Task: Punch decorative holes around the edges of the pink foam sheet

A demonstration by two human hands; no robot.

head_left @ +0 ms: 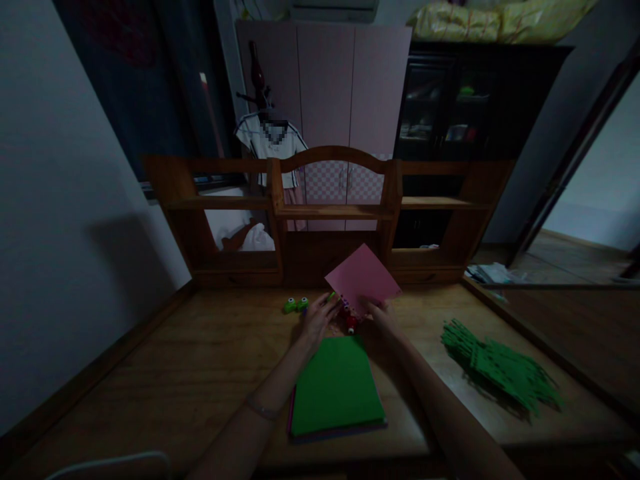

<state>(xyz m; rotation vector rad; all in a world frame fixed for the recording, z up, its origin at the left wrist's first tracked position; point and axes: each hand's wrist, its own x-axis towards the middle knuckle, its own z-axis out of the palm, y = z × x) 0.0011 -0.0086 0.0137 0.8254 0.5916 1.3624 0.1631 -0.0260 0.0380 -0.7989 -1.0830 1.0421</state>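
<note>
A square pink sheet [364,275] stands tilted above the desk, its lower edge pinched in my right hand [381,319]. Left of it, my left hand [318,319] is curled with its fingers close together, and a small green bit shows at the fingertips; what it is stays too dark and small to tell. Between the hands lies a small red object with a white eye-like spot [351,323], among tiny pieces. Just beyond my left hand sits a green object with two round frog-like eyes [296,305]. Nearest me, below both hands, is a stack of sheets with a green one [340,383] on top.
A bundle of cut green strips [500,363] lies on the right of the wooden desk [200,373]. An open wooden shelf [333,212] borders the desk's back. A white cable [115,458] curves at the front left.
</note>
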